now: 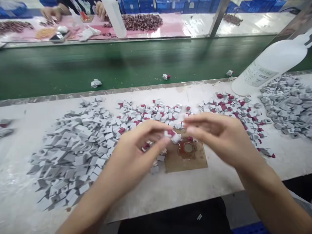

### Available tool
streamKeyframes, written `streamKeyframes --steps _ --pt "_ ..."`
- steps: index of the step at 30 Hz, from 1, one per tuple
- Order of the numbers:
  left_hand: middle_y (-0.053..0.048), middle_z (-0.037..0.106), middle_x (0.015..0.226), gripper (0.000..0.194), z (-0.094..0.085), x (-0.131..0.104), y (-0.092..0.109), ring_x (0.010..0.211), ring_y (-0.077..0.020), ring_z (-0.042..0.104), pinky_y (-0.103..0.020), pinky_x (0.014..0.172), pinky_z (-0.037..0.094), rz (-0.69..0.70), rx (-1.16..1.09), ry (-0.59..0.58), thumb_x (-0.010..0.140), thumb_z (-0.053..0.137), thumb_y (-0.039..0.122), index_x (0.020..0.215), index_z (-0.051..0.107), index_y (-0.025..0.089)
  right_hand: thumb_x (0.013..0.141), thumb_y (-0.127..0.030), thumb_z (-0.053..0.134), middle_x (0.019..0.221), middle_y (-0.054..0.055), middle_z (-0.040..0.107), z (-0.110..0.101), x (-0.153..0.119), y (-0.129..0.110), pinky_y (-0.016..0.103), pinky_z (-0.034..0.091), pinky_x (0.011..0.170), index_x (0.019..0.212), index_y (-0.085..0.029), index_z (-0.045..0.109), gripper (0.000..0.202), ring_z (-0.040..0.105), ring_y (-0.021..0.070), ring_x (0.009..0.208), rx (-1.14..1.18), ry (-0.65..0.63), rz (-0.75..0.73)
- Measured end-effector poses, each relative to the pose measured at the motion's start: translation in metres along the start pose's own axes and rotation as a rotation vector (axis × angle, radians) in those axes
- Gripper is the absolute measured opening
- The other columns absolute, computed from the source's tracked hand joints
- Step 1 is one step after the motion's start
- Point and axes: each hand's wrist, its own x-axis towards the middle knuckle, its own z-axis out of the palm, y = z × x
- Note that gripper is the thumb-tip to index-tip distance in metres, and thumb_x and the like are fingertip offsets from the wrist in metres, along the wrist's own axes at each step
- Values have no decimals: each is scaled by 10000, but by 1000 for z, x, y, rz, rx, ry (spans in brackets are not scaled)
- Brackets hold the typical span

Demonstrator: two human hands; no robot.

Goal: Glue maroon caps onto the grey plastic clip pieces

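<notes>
My left hand [140,152] pinches a small light-grey plastic piece with a dark red part [172,134] between thumb and fingertips. Just right of it is my right hand [219,136], its fingers curved and the thumb a little apart from the index finger; I see nothing held there. Beneath both hands lies a flat brown board [185,164] with a round spot and a wet-looking red smear. Left of the board spreads a big heap of plain grey pieces [73,152]. Grey pieces with red parts [156,110] are scattered behind my hands, partly hidden by them.
A white plastic bottle [265,66] leans at the right, beside another grey heap [290,104]. A green conveyor belt [131,61] runs across, bearing a few pieces. Beyond it, a co-worker's hands [52,13] are over a pink surface [174,24] with dark brown parts.
</notes>
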Motion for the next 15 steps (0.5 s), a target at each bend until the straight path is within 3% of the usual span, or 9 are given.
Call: streamKeyframes --steps 3,5,8,11,15 --pt "-79 880 1139 141 -33 50 4 1007 -305 795 -452 902 667 13 338 180 996 841 345 1111 873 270 1071 -185 771 1246 99 915 2 86 3 447 728 991 1261 -208 937 254 867 278 1073 -345 171 -118" --pt "-104 871 1183 163 -48 95 1 1063 -312 778 -451 964 650 -55 445 246 938 856 247 1100 842 232 1088 -95 642 1364 115 881 17 146 9 457 637 1154 1372 -134 899 385 836 319 1241 -494 141 -111" --pt "-121 859 1208 244 -56 161 -11 1116 -293 777 -425 1035 631 -177 422 329 843 867 106 1049 777 201 1008 17 666 1664 159 747 52 217 17 497 562 1293 1518 -134 827 556 748 349 1453 -541 60 -109" --pt "-125 854 1135 220 -51 209 -27 1092 -291 782 -446 1035 639 -228 424 332 840 862 95 1006 754 189 924 11 760 1590 161 798 78 256 22 558 540 1326 1383 -161 880 505 712 374 1498 -568 6 -92" --pt "-136 860 1079 251 -49 234 -43 1084 -298 785 -437 1016 642 -235 456 293 836 935 123 1013 766 179 876 -62 772 1223 148 900 81 261 22 605 598 1234 1099 -197 911 295 801 382 1274 -573 45 -82"
